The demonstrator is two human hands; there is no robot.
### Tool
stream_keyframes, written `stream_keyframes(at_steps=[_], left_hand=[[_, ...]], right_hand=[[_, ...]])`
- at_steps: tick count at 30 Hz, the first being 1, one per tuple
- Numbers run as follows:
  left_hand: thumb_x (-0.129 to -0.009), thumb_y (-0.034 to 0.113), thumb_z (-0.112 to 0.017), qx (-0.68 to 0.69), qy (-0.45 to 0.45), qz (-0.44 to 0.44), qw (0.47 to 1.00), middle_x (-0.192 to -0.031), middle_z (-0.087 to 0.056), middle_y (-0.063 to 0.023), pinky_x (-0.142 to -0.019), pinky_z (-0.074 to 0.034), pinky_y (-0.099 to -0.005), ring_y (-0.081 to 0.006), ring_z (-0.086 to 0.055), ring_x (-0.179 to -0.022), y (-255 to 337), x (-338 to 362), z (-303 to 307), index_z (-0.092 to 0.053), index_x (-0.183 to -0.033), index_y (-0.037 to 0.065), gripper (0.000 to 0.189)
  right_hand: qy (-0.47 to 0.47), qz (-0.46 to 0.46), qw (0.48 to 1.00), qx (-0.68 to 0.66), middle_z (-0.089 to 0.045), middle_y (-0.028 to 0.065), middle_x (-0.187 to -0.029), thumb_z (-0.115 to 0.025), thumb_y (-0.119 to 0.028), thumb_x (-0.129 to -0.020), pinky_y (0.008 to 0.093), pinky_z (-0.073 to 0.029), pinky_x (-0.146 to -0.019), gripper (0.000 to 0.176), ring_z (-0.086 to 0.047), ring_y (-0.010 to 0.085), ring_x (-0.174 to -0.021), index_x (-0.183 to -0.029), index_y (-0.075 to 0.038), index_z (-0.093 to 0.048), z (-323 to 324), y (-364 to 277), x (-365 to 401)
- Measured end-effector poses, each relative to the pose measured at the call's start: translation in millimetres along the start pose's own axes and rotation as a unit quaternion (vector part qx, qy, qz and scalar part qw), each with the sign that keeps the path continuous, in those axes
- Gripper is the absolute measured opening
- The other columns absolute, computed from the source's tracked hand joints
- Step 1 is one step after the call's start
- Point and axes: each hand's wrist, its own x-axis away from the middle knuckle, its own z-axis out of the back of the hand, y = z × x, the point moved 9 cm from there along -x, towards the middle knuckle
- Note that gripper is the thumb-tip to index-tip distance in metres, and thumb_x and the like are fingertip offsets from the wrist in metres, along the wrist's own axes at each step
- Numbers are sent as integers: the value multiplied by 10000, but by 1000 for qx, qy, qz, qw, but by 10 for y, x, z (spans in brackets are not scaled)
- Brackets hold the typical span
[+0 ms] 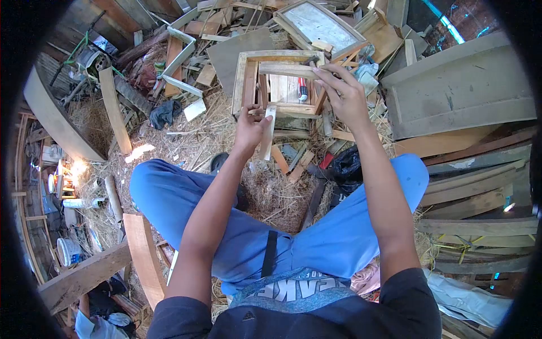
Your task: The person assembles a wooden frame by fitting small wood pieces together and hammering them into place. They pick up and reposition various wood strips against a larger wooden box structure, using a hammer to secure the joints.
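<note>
Straight ahead in the head view, beyond two bent knees in blue trousers (pixel 175 192), a wooden frame (pixel 243 82) sits amid scrap wood, its near side toward the person. The right hand (pixel 341 93) reaches to its right part, thumb and fingertips closed to a narrow pinch on the right end of a slat (pixel 285 70). That slat runs crosswise over the opening, just short of the far side; whether its left end touches anything, I cannot tell. The left hand (pixel 252 127) is at the near left corner, fingers curled in, thumb laid over a pale strip (pixel 267 138) that it grips near the upper end; the strip slants down toward the knees. A thin brown piece (pixel 262 90) rises within the opening just past the left fingers, and whether they touch it is unclear. Through the opening shows a handle (pixel 303 90) in red, black and white, below the slat and left of the right hand.

Around this, straw (pixel 265 198) and offcuts cover the ground. A pale panel (pixel 319 25) lies beyond the frame, and a large grey board (pixel 451 93) leans to the right, with planks (pixel 474 186) stacked nearer. A black bag (pixel 345 168) lies by the right knee; a dark cloth (pixel 165 113) lies off to the left.
</note>
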Motion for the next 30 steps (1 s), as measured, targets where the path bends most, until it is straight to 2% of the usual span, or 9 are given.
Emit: stream_keyframes(at_steps=[5,8,14,17,20,23,27,30], left_hand=[[-901,85,-757,3,13,-12,1000,-905,-688,-70,-708,-500,-290,-128,-627,-820,60,-51,-28,-483,-1398,45,569],[-910,109,-749,-2,-5,-12,1000,-918,-688,-66,-716,-496,-289,-124,-621,-817,-19,-149,-35,-508,-1429,49,576],[-914,118,-741,-32,9,-47,998,-935,-693,-78,-749,-503,-292,-136,-627,-820,14,-193,-41,-590,-1392,46,506],[-954,90,-688,-33,-1,-27,999,-993,-676,-114,-738,-537,-298,-155,-650,-858,-14,-215,-50,-572,-1412,38,475],[-958,94,-679,-72,-1,-43,996,-1024,-669,-136,-707,-568,-312,-169,-649,-863,28,-232,-42,-566,-1410,26,470],[-957,93,-675,-18,-9,-16,1000,-1034,-664,-141,-681,-580,-325,-186,-646,-875,-17,-244,-59,-569,-1404,24,465],[-938,53,-674,-1,-1,6,1000,-951,-684,-104,-712,-546,-303,-155,-641,-823,104,-165,-66,-558,-1422,16,499],[-940,39,-663,-1,-1,-26,1000,-941,-665,-99,-674,-563,-302,-155,-635,-801,34,-252,-37,-550,-1417,-8,492]], right_hand=[[7,2,1000,-2,-707,137,-1138,-722,37,-864,360,-565,-864,370,-702,297,-1016,-1206,-100,-746,2,16,-7],[4,-5,1000,0,-709,132,-1138,-720,33,-866,357,-562,-866,363,-701,290,-1018,-1203,-98,-747,-1,17,-15],[7,-14,1000,4,-710,119,-1139,-722,17,-872,350,-554,-863,339,-701,274,-1016,-1192,-89,-751,-13,52,-33],[1,-42,999,-27,-698,107,-1172,-707,-42,-883,382,-553,-900,331,-686,313,-1047,-1201,-127,-745,-28,116,-35],[7,-44,999,-20,-697,112,-1160,-697,-18,-881,382,-543,-907,325,-682,312,-1046,-1191,-101,-745,-37,141,-58],[7,-75,997,-26,-697,119,-1148,-689,8,-875,381,-534,-916,329,-678,306,-1053,-1187,-83,-743,-33,151,-94],[7,-96,993,-75,-697,121,-1143,-684,21,-871,377,-529,-924,343,-676,303,-1061,-1194,-79,-739,-20,186,-90],[13,-73,995,-71,-698,121,-1156,-686,23,-872,370,-527,-931,347,-679,304,-1064,-1200,-80,-737,-15,190,-63]])
